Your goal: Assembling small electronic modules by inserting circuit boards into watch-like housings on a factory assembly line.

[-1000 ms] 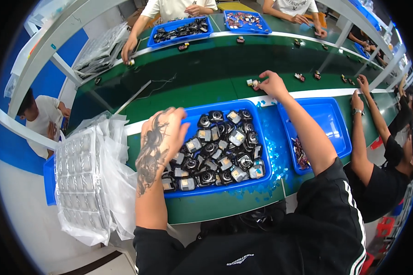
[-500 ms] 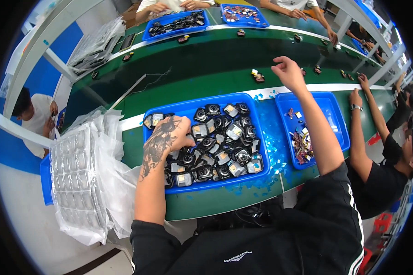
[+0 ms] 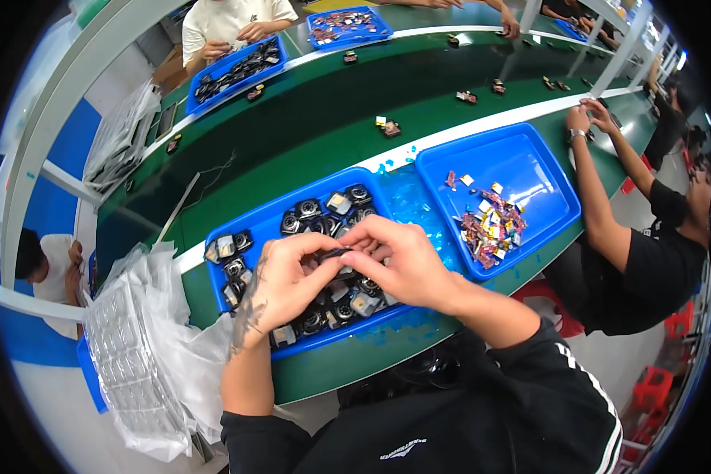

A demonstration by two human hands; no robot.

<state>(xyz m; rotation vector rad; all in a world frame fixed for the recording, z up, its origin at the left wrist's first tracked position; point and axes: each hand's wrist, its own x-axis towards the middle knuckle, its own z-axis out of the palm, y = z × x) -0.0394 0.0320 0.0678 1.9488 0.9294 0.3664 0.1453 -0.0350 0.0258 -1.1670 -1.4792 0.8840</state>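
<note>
My left hand (image 3: 286, 278) and my right hand (image 3: 409, 265) meet over a blue tray (image 3: 216, 294). Between their fingertips they pinch a small dark part (image 3: 332, 253), mostly covered by the fingers, so its exact kind is hidden. Beneath them, the tray holds many black camera-like housings (image 3: 308, 208) with round lens rings and pale grey faces. To the right, a second blue tray (image 3: 543, 186) carries a loose pile of small reddish, yellow and white parts (image 3: 491, 229).
Bits of blue film (image 3: 415, 205) litter the green bench between the trays. Clear plastic blister trays (image 3: 126, 340) are stacked at left. Beyond runs a dark green belt (image 3: 292, 134) with scattered small assemblies (image 3: 389, 126). A co-worker's arms (image 3: 596, 174) are close at right; others work across.
My right hand has come back from the belt to join my left over the tray, both now on a small part. My view has turned toward the right.
</note>
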